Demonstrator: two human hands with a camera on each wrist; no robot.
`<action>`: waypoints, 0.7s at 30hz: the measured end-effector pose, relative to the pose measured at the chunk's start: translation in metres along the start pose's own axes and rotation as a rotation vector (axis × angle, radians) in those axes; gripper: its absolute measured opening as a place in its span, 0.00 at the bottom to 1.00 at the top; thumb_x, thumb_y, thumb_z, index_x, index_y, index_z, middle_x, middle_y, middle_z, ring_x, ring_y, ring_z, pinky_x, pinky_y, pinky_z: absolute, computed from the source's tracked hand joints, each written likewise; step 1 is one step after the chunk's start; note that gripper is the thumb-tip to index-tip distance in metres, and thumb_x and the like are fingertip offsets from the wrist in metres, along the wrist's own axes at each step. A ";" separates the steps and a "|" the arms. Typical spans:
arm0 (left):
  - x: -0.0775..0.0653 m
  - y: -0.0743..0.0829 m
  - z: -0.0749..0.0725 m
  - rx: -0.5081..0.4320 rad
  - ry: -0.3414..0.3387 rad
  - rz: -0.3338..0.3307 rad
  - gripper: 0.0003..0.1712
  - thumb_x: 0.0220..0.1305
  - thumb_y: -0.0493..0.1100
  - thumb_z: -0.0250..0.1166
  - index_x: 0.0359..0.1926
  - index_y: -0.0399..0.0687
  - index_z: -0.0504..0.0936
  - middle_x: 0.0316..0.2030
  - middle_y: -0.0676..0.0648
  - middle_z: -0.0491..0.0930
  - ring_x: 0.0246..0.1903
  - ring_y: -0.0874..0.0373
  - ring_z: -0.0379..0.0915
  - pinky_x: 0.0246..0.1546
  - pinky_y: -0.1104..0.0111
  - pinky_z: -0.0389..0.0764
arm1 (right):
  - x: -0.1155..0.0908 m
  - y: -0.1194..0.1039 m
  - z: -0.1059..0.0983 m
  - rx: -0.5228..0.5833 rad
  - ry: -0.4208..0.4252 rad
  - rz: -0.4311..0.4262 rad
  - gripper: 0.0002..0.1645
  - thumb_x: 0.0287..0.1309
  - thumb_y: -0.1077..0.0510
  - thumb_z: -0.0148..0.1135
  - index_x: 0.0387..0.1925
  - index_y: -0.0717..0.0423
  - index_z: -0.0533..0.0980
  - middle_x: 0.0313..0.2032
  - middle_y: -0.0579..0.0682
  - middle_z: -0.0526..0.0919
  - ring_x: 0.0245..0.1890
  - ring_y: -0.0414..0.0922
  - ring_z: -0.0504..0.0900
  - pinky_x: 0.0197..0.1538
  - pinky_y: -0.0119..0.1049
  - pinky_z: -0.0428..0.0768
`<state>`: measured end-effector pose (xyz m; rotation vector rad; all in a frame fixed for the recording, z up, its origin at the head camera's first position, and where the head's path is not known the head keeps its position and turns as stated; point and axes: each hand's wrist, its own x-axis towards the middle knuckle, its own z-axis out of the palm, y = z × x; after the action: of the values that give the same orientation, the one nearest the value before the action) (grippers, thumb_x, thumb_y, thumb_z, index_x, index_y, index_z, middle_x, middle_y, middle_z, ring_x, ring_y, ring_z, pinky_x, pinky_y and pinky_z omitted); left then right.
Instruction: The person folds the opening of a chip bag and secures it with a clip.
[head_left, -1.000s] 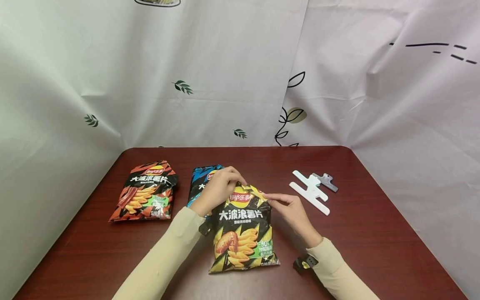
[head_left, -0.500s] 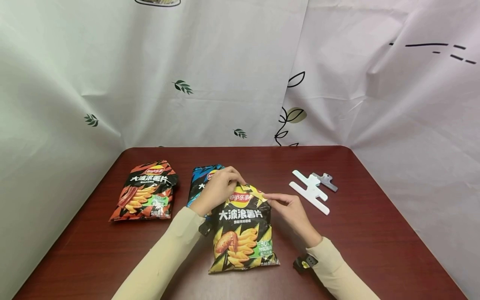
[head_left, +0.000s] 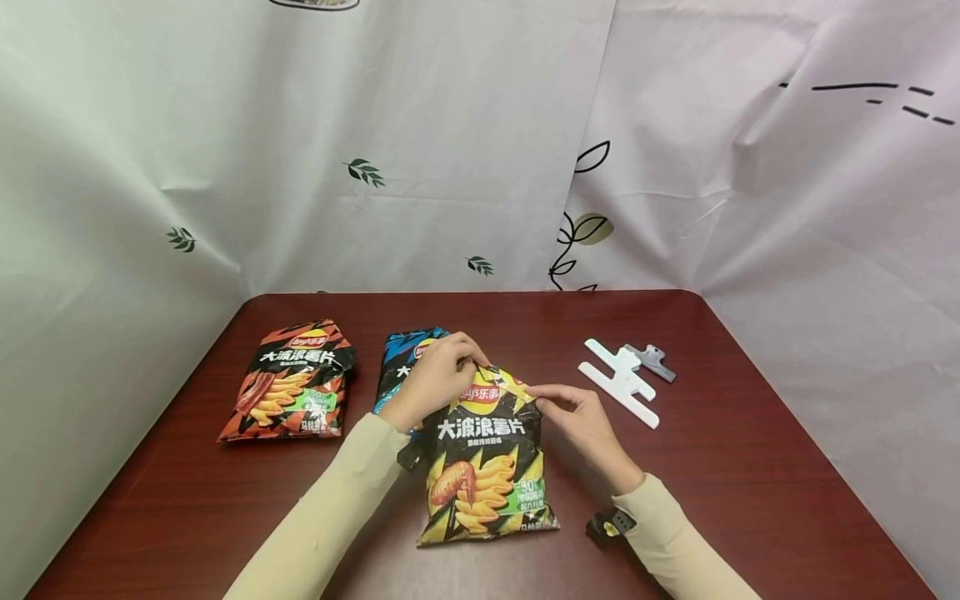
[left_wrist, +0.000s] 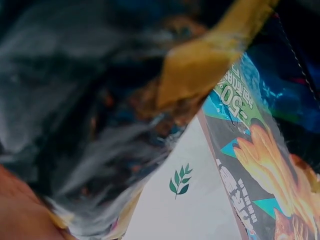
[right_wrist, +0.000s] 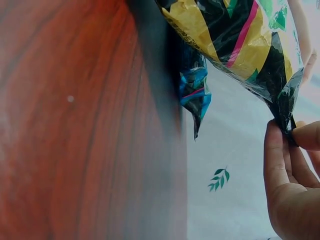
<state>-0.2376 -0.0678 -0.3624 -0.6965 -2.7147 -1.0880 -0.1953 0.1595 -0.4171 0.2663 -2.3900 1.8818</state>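
Observation:
A black-and-yellow bag of potato chips (head_left: pixel 480 475) stands at the front middle of the table, its printed front toward me. At its top left corner my left hand (head_left: pixel 438 375) grips the edge with bent fingers; part of that grip is hidden behind the hand. My right hand (head_left: pixel 585 425) pinches the top right corner between thumb and fingers, as the right wrist view shows for the hand (right_wrist: pixel 295 175) and the bag (right_wrist: pixel 250 40). The top edge is folded over, showing a yellow strip. In the left wrist view the dark bag (left_wrist: pixel 90 125) fills much of the picture.
Behind my left hand is a blue chip bag (head_left: pixel 397 362), partly covered. A red chip bag (head_left: pixel 292 392) lies at the left. Right of the hands lie a white sealing clip (head_left: pixel 622 383) and a grey clip (head_left: pixel 654 362) beside it. A white curtain (head_left: pixel 450 150) hangs behind the table.

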 end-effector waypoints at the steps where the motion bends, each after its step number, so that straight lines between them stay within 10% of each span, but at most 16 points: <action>1: 0.000 0.000 0.000 -0.007 -0.002 -0.008 0.13 0.64 0.35 0.55 0.32 0.52 0.85 0.38 0.56 0.77 0.28 0.58 0.67 0.26 0.67 0.69 | 0.000 0.000 0.000 0.001 -0.002 -0.002 0.12 0.57 0.66 0.63 0.43 0.60 0.84 0.45 0.57 0.86 0.44 0.33 0.81 0.46 0.26 0.76; 21: 0.000 -0.001 0.003 0.016 0.014 0.006 0.06 0.62 0.44 0.66 0.37 0.50 0.87 0.38 0.53 0.79 0.39 0.60 0.73 0.38 0.68 0.77 | -0.001 -0.001 0.003 0.026 0.032 0.070 0.15 0.58 0.54 0.67 0.41 0.62 0.84 0.41 0.57 0.86 0.37 0.35 0.81 0.41 0.30 0.78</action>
<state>-0.2379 -0.0663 -0.3652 -0.6920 -2.7042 -1.0652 -0.1943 0.1566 -0.4166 0.1545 -2.3851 1.9325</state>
